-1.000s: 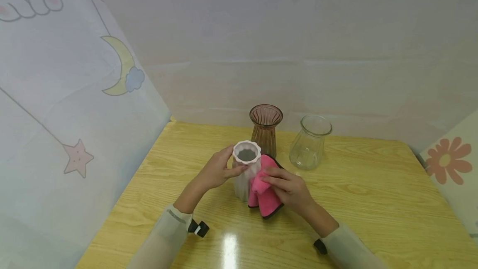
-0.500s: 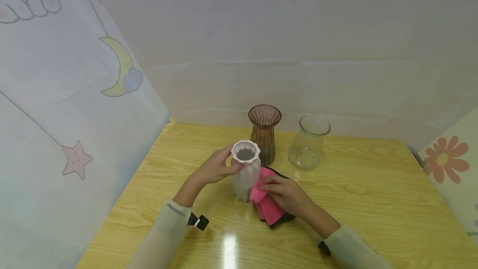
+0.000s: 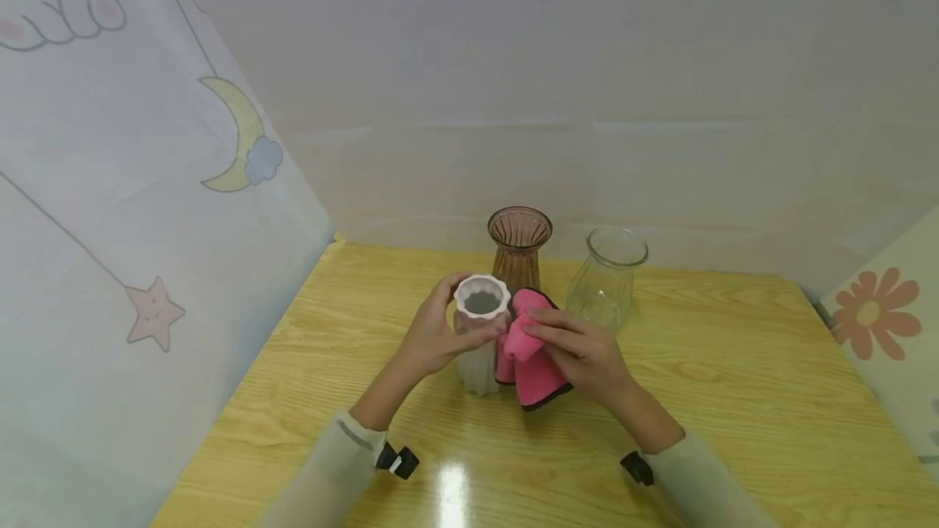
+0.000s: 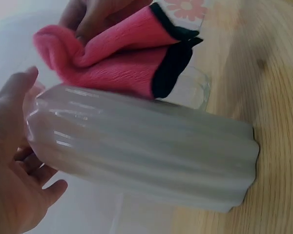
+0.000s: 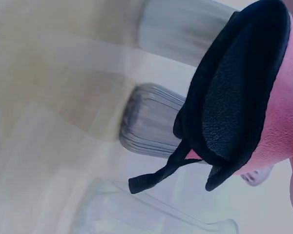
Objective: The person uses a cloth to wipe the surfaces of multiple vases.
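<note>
A white fluted vase [image 3: 478, 369] with a scalloped rim stands upright on the wooden table [image 3: 352, 308]. My left hand [image 3: 433, 336] grips it just below the rim, thumb at the front and fingers round the far side. In the left wrist view the vase [image 4: 146, 146] appears sideways, its base on the wood. My right hand [image 3: 590, 353] pinches a bunched pink cloth [image 3: 539, 377] with dark edging, held against the vase's right side near the top. The right wrist view shows the cloth's dark underside and a hanging loop [image 5: 154, 181].
Behind the white vase stands a purple-brown ribbed glass vase [image 3: 519, 255]. To its right is a clear glass vase [image 3: 603, 292], partly behind the right hand. A pale wall sheet [image 3: 469, 104] rises at the table's back edge, with another printed sheet [image 3: 88, 267] on the left.
The right hand lowered the cloth along the white vase, then brought it back up near the rim. The left hand's thumb has shifted across the vase's front toward the right.
</note>
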`<action>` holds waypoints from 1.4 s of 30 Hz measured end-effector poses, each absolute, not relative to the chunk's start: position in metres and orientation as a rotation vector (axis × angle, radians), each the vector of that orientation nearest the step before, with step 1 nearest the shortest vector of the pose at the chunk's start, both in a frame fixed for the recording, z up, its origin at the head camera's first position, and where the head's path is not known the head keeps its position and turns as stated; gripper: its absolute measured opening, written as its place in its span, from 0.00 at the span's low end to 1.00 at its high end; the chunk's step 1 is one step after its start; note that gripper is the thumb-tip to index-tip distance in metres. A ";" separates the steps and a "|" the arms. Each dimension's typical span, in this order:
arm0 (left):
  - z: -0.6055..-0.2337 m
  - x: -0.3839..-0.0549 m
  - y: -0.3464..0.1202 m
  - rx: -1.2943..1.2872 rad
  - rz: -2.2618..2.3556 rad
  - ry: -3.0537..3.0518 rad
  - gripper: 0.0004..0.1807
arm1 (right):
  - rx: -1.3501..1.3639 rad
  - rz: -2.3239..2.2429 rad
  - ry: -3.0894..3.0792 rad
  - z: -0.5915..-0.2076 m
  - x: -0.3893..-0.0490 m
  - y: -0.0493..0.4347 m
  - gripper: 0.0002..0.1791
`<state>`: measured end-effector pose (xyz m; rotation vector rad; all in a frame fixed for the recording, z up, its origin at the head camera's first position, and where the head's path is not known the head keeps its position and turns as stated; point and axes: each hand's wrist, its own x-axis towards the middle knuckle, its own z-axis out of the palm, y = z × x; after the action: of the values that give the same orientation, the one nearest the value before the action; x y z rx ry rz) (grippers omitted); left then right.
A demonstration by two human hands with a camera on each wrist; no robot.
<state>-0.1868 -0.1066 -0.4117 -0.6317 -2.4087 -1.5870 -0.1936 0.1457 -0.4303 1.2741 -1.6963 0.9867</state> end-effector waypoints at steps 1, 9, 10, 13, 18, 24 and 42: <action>-0.411 -0.186 -0.105 -0.616 -1.580 -2.404 0.44 | 1.272 0.988 -1.683 -0.428 -0.195 0.145 0.12; -0.410 -0.185 -0.101 -0.532 -1.492 -2.416 0.39 | 1.322 1.001 -1.653 -0.424 -0.207 0.134 0.12; -0.410 -0.185 -0.101 -0.544 -1.467 -2.419 0.39 | 1.324 1.006 -1.651 -0.424 -0.208 0.133 0.12; -0.410 -0.187 -0.104 -0.591 -1.397 -2.431 0.38 | 1.317 1.017 -1.651 -0.426 -0.208 0.131 0.12; -0.406 -0.192 -0.110 -0.701 -1.308 -2.444 0.38 | 1.311 1.016 -1.661 -0.435 -0.205 0.131 0.13; -0.403 -0.199 -0.117 -0.805 -1.328 -2.455 0.37 | 1.295 1.016 -1.700 -0.448 -0.200 0.132 0.13; -0.398 -0.215 -0.129 -1.003 -1.508 -2.510 0.36 | 1.411 1.002 -2.027 -0.479 -0.191 0.141 0.14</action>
<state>-0.2147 -0.1288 -0.3981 -1.0031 -2.5098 -1.5075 -0.1915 0.1408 -0.4791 1.4111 -2.0267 1.0019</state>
